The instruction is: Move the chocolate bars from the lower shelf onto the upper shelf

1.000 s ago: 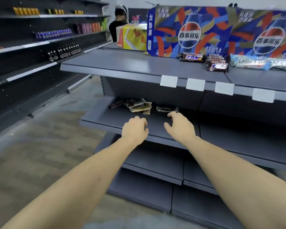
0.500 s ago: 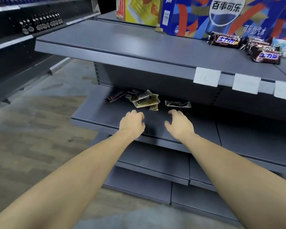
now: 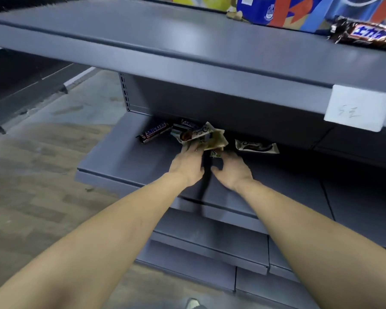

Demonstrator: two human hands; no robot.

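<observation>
Grey metal lower shelf (image 3: 120,157) holds a loose pile of cream Dove chocolate wrappers (image 3: 202,136). Left hand (image 3: 186,167) touches the pile's front with straight fingers; right hand (image 3: 232,170), fingers loosely curled, holds nothing just beside. Brown Snickers bar (image 3: 155,132) lies diagonally, left of both.
</observation>
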